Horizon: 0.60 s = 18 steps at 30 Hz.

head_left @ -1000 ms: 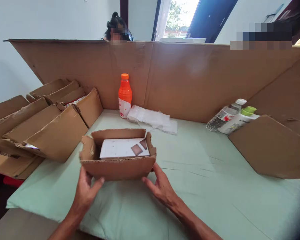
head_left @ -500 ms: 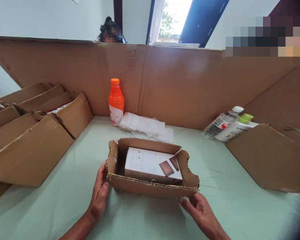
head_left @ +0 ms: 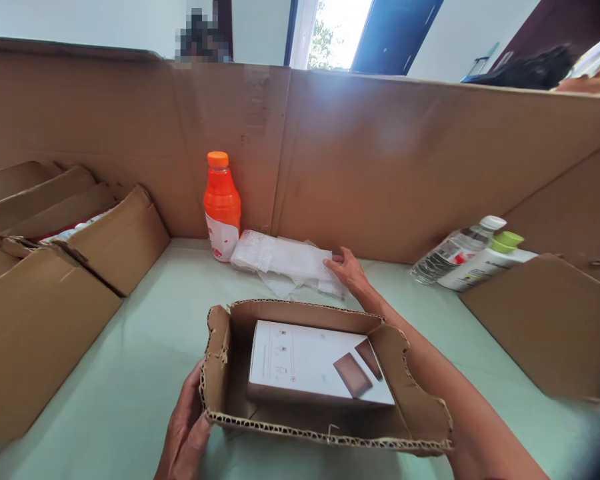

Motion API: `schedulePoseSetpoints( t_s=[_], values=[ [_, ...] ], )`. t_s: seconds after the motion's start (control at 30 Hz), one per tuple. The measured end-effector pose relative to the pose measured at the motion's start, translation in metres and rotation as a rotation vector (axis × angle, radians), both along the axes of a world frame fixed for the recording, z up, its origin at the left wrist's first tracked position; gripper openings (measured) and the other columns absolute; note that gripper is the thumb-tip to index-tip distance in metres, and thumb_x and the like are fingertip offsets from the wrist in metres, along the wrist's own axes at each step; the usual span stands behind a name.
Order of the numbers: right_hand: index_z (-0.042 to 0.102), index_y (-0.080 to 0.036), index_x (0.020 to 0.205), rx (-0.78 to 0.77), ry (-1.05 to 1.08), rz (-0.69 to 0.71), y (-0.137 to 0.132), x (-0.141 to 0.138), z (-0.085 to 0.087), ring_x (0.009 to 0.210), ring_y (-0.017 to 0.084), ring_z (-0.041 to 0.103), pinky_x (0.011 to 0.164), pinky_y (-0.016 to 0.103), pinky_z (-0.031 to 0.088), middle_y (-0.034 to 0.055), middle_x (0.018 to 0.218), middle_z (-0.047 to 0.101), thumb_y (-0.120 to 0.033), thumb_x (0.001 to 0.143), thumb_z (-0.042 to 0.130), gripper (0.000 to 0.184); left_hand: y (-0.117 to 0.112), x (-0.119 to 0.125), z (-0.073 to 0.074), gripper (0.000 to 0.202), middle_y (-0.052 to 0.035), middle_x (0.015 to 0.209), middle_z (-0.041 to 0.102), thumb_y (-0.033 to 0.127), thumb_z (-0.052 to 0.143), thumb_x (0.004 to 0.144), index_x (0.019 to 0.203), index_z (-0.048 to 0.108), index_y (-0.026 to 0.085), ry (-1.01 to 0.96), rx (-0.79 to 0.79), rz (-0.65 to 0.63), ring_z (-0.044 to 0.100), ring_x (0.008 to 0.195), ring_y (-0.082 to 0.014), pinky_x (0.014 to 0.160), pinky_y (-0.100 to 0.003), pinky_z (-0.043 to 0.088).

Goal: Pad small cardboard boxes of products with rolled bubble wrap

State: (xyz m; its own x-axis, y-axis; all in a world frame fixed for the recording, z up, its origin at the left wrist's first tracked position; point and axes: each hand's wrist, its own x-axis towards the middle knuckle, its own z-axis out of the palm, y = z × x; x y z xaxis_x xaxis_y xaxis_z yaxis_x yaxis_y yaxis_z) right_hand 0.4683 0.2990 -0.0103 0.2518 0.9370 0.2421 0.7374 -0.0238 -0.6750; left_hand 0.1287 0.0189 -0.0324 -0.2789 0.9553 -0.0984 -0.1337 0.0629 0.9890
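Our right hand (head_left: 349, 270) has left the open brown cardboard box (head_left: 397, 373) and now touches the near end of the folded, clear bubble wrap (head_left: 285, 257). Our left hand (head_left: 185, 427) curls against the box's end, probably steadying it; whether either hand is clamped, we cannot tell. The box sits just right of the left hand, the white printed carton (head_left: 305, 363) inside it; the wrap lies left of the right fingertips.

Pale green tabletop (head_left: 130, 360): orange bottle (head_left: 223, 203), bubble wrap (head_left: 283, 255) beside it, clear bottle (head_left: 443, 259), white bottle (head_left: 480, 268), left boxes (head_left: 45, 333), right box (head_left: 540, 327). Open carton (head_left: 407, 383): contact unclear.
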Motion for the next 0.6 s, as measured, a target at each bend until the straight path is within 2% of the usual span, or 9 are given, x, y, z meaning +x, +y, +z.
schedulePoseSetpoints(
  t_s=[0.1, 0.17, 0.23, 0.33, 0.43, 0.5, 0.6],
  values=[
    [0.069, -0.014, 0.109, 0.027, 0.061, -0.027, 0.014, -0.004, -0.003, 0.090, 0.025, 0.065, 0.091, 0.043, 0.047, 0.0092, 0.091, 0.073, -0.034, 0.071, 0.067, 0.043, -0.001, -0.001, -0.003, 0.072, -0.0060, 0.146, 0.059, 0.068, 0.061, 0.083, 0.142, 0.058, 0.028, 0.019, -0.065, 0.017, 0.033, 0.150, -0.0401, 0.117, -0.054, 0.041],
    [0.069, -0.016, 0.093, 0.077, 0.104, -0.024, 0.014, -0.005, -0.001, 0.088, 0.023, 0.064, 0.090, 0.041, 0.047, 0.0068, 0.086, 0.071, -0.034, 0.072, 0.063, 0.028, -0.002, -0.002, -0.005, 0.071, -0.0052, 0.147, 0.058, 0.068, 0.061, 0.083, 0.142, 0.058, 0.028, 0.010, -0.051, 0.011, 0.032, 0.150, -0.0394, 0.117, -0.053, 0.042],
    [0.066, -0.018, 0.084, 0.138, 0.155, -0.010, 0.007, -0.005, 0.004, 0.086, 0.022, 0.062, 0.087, 0.038, 0.048, 0.0055, 0.085, 0.070, -0.037, 0.073, 0.061, 0.023, -0.002, -0.002, -0.006, 0.071, -0.0048, 0.148, 0.057, 0.068, 0.060, 0.084, 0.143, 0.058, 0.027, 0.000, -0.027, 0.003, 0.035, 0.149, -0.0388, 0.118, -0.051, 0.042],
    [0.062, -0.019, 0.086, 0.229, 0.238, -0.003, -0.010, -0.004, 0.013, 0.083, 0.018, 0.060, 0.079, 0.033, 0.048, 0.0045, 0.087, 0.067, -0.042, 0.076, 0.059, 0.025, -0.002, -0.002, -0.006, 0.068, -0.0041, 0.148, 0.057, 0.064, 0.060, 0.086, 0.144, 0.056, 0.028, 0.014, -0.016, -0.007, 0.038, 0.148, -0.0371, 0.120, -0.049, 0.039],
    [0.057, -0.021, 0.090, 0.282, 0.313, -0.034, -0.035, 0.002, 0.022, 0.070, 0.014, 0.054, 0.067, 0.029, 0.046, 0.0009, 0.080, 0.061, -0.045, 0.076, 0.060, 0.028, -0.001, -0.003, -0.007, 0.065, -0.0063, 0.145, 0.060, 0.059, 0.059, 0.088, 0.144, 0.056, 0.026, 0.027, 0.012, -0.004, 0.035, 0.149, -0.0352, 0.125, -0.048, 0.030],
    [0.054, -0.022, 0.092, 0.307, 0.364, -0.087, -0.058, 0.011, 0.023, 0.064, 0.012, 0.050, 0.060, 0.027, 0.043, -0.0022, 0.074, 0.056, -0.046, 0.073, 0.065, 0.033, 0.000, -0.005, -0.009, 0.067, -0.0087, 0.141, 0.062, 0.060, 0.060, 0.087, 0.143, 0.057, 0.023, 0.021, 0.048, -0.010, 0.032, 0.151, -0.0354, 0.126, -0.048, 0.028],
    [0.051, -0.022, 0.098, 0.314, 0.459, -0.196, -0.107, 0.027, 0.016, 0.060, 0.011, 0.049, 0.054, 0.024, 0.041, -0.0042, 0.073, 0.055, -0.049, 0.067, 0.072, 0.046, 0.003, -0.011, -0.017, 0.068, -0.0100, 0.137, 0.064, 0.059, 0.063, 0.085, 0.141, 0.059, 0.022, 0.013, 0.074, -0.035, 0.035, 0.149, -0.0364, 0.123, -0.049, 0.032]
  ],
)
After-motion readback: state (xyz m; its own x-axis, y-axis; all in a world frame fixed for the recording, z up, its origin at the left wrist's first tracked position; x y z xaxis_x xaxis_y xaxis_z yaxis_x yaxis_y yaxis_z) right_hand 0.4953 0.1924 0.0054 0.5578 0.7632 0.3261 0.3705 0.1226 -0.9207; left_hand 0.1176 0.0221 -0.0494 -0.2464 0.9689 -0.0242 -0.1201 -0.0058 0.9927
